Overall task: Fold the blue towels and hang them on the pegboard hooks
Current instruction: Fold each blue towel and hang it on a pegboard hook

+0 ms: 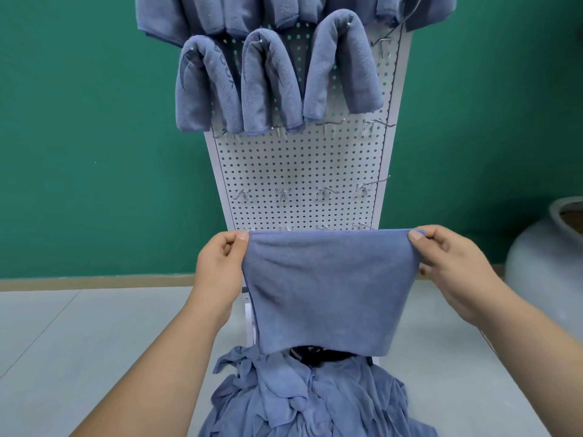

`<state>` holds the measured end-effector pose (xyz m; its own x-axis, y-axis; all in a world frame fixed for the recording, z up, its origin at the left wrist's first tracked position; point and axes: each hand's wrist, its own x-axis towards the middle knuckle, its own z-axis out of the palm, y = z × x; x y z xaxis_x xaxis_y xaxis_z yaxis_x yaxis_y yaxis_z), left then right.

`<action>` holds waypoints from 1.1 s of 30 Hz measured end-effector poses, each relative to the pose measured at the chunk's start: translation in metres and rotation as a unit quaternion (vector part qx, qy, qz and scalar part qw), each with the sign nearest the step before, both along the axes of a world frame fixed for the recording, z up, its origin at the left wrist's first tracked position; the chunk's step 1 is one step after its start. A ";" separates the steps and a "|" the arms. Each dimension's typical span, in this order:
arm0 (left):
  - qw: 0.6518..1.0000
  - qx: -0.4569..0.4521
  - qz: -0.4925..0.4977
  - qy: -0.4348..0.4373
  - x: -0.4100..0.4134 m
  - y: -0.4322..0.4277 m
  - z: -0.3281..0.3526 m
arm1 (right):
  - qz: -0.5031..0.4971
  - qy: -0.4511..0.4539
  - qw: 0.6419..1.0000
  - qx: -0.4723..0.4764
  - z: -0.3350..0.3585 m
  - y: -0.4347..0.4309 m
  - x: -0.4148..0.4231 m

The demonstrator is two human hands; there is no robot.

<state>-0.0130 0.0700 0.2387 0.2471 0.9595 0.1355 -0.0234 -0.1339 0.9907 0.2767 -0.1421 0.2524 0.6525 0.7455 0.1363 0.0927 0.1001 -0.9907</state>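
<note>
Blue microfibre towel [328, 288] hung before white perforated pegboard [299, 165], left hand [220, 266] and right hand [454, 263] pinching its top corners; folding step, next probably needed another halving

Folded blue towel [328, 291], hanging taut

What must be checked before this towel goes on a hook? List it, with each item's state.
1. Left hand grip on the held towel, top corner: ok, pinched.
2. Right hand grip on the other top corner: ok, pinched.
3. Top edge stretched level between the hands: ok.
4. Folded as narrow as the hung towels: not ok, it hangs wide.
5. Bare hook free on the pegboard: ok, several in the lower rows.
6. Bottom edge clear of the towel pile: cannot tell.
</note>
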 end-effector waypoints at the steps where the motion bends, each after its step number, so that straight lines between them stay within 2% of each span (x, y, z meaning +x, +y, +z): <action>1: 0.999 -0.032 -0.012 -0.034 0.001 0.000 0.003 | 0.004 0.042 0.999 0.018 0.002 0.001 -0.001; 4: 0.990 -0.110 -0.008 -0.090 0.006 -0.004 0.004 | -0.043 0.118 0.991 0.045 0.004 0.006 -0.009; 8: 0.992 -0.113 0.061 -0.016 0.017 -0.013 -0.011 | -0.125 0.114 0.985 0.031 -0.006 0.017 -0.025; 11: 0.994 -0.104 0.026 0.005 0.030 -0.031 -0.015 | -0.138 0.072 0.988 0.019 -0.016 0.023 -0.043; 13: 0.996 -0.086 -0.015 0.010 0.041 -0.047 -0.015 | -0.129 0.014 0.991 0.005 -0.022 0.029 -0.057; 19: 0.995 -0.052 -0.080 0.004 0.063 -0.081 -0.019 | -0.062 -0.130 0.989 -0.024 -0.035 0.044 -0.095; 33: 0.989 -0.051 -0.136 -0.015 0.061 -0.089 -0.020 | -0.079 -0.194 0.977 -0.037 -0.045 0.041 -0.116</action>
<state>0.0475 -0.0192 0.2187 0.4956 0.8669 0.0532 -0.0750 -0.0183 0.9970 0.1607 -0.1012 0.2075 0.6705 0.6569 0.3447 0.4703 -0.0170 -0.8824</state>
